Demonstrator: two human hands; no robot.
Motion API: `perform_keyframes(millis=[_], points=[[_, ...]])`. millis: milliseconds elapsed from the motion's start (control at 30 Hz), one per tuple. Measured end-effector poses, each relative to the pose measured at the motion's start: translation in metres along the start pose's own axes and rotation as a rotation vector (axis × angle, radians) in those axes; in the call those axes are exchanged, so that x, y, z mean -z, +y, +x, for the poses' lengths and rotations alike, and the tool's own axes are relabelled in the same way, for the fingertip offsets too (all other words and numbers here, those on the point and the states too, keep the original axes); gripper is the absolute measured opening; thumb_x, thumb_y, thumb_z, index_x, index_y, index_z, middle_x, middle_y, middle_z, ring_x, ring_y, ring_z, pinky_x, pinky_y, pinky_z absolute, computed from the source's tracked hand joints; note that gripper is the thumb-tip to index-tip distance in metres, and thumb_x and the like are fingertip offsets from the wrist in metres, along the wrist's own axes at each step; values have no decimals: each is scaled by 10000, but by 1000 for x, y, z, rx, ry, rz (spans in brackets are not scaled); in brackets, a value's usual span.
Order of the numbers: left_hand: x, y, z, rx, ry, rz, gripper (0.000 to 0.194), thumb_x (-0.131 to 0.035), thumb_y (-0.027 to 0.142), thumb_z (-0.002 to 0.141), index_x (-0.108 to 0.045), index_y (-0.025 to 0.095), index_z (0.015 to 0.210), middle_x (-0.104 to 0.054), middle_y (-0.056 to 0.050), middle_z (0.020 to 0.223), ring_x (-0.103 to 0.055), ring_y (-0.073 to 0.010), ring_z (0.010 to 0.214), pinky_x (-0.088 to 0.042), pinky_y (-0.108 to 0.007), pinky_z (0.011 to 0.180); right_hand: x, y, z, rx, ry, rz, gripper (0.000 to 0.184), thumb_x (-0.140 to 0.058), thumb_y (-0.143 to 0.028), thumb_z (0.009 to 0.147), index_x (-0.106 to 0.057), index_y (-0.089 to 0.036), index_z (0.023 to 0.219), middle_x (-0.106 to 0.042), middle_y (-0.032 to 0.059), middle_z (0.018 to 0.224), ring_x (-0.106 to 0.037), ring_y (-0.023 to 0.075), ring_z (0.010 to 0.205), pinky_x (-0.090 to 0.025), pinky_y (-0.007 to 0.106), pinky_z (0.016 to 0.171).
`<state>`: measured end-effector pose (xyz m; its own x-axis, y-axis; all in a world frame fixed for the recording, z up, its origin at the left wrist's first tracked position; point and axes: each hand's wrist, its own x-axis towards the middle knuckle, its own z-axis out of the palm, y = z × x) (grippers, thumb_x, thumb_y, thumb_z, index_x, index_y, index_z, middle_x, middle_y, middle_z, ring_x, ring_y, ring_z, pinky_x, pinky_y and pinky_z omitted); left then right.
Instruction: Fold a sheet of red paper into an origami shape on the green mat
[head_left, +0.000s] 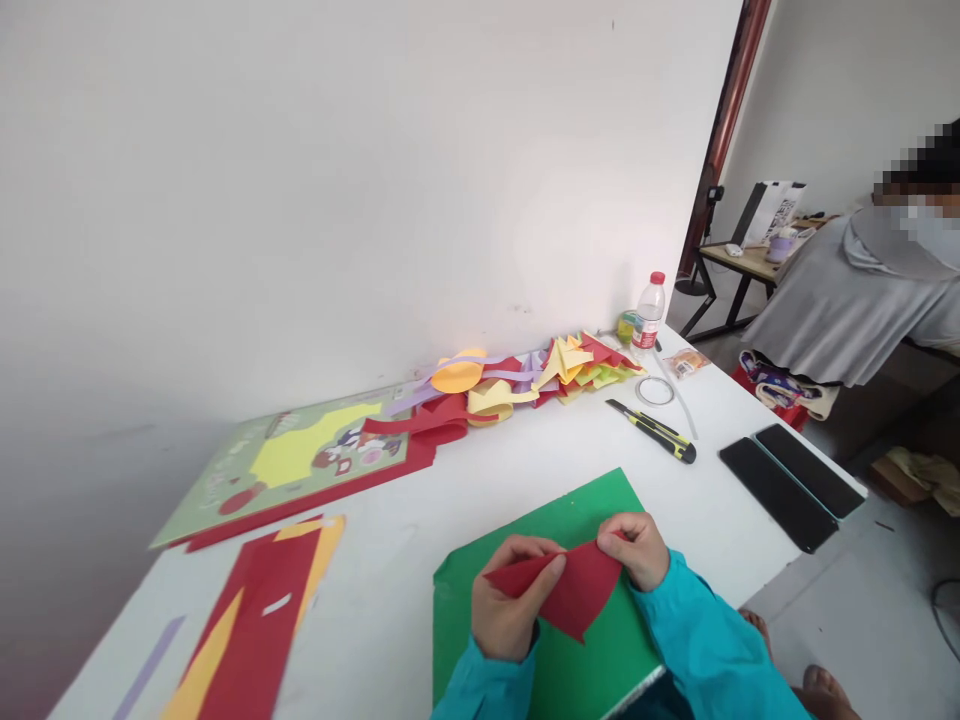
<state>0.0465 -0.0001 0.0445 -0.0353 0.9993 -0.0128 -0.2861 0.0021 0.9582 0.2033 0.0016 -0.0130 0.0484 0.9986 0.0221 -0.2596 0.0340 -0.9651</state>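
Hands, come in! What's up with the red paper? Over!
Left hand, right hand: both pinching. Red paper: held above green surface. Nothing seen in the way.

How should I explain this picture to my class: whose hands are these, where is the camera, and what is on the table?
There is no machine here. A person wears a camera on their head, looking forward and down, so we see roughly what they see. The bare left hand and right hand, in turquoise sleeves, pinch a piece of red paper between them, above a flat green board.

That board lies on a white table. Around it are loose strips and sheets of red and orange-yellow paper, a pile of colourful shaped paper pieces, a black-and-yellow utility knife and a clear plastic bottle with a red cap. Another person in grey is in the background.
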Motion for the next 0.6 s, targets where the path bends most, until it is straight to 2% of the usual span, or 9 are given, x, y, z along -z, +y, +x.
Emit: perform_keyframes(millis=[167,400,600], points=[[-8,3,-19,-70,-1,72,208,-736,260,571,-553,163,590,-645,-10,623,-579,-139,583,-469,-235,563,1,1,-10,41,-90,27,316,-740,-464,555,-642,-165,583,-592,3,560,-475,102,493,-355,227,471],[-10,8,-44,-112,0,28,193,-740,188,541,-557,164,596,-648,-6,620,-581,-137,580,-465,-233,568,-9,-10,-36,170,-160,-23,153,-722,-324,641,-669,-181,627,-605,-1,588,-488,105,533,-360,230,506],[-5,10,-52,-152,-16,23,164,-735,225,570,-584,164,586,-656,-18,619,-579,-139,582,-456,-232,571,-11,-17,-39,284,-211,-52,89,-704,-272,669,-686,-192,637,-610,9,581,-509,122,545,-387,253,526]])
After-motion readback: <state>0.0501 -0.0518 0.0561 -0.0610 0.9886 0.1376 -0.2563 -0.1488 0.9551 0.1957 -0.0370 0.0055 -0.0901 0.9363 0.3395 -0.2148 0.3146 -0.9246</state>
